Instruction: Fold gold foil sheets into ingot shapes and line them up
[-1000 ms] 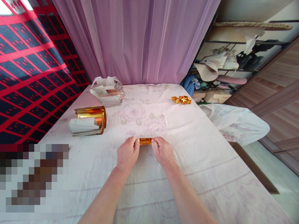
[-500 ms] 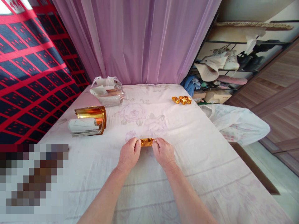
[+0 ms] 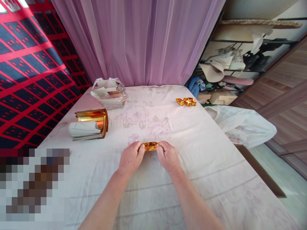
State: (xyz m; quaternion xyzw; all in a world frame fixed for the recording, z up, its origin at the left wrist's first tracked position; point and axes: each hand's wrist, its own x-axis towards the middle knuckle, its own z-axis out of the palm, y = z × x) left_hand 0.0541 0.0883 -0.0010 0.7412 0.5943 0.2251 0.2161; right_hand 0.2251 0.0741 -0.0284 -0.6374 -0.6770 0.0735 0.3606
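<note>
Centrally, my left hand (image 3: pixel 130 158) and right hand (image 3: pixel 168 156) pinch a gold foil piece (image 3: pixel 150 146) by its ends over the bench (image 3: pixel 216 179); no writing legible, fingertips hidden.

I had both bare forearms stretched forward side by side, my left hand (image 3: pixel 130 158) and right hand (image 3: pixel 168 156) knuckles-up and close together, fingers curled inward, thumbs and fingertips pinched toward each other.
</note>
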